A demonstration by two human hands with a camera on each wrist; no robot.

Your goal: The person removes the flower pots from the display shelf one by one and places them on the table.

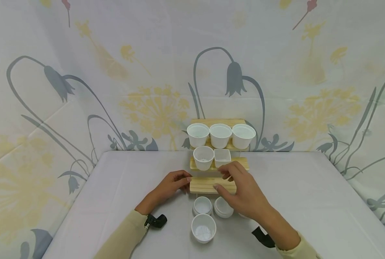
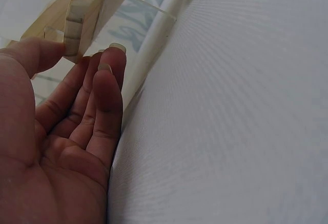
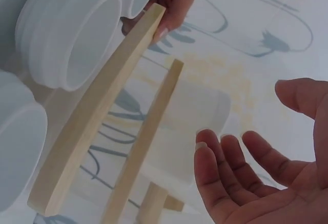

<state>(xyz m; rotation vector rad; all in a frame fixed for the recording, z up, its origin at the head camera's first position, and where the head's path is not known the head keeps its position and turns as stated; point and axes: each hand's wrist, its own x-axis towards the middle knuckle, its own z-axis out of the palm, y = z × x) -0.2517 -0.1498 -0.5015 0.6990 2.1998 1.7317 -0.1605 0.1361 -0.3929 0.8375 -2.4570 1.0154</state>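
Three wooden steps rise toward the flowered cloth, and the lowest step lies across the table between my hands. My left hand touches that step's left end with straight, nearly closed fingertips; it pinches nothing. My right hand hovers over the step's right end with relaxed, spread fingers, holding nothing. On the middle step stand a round cup and a square cup, side by side, just beyond my right fingertips. On the top step three white cups stand in a row, rims touching. Nearer to me than the lowest step, on the table, sit two low jars side by side, one partly under my right hand, and one more cup in front of them.
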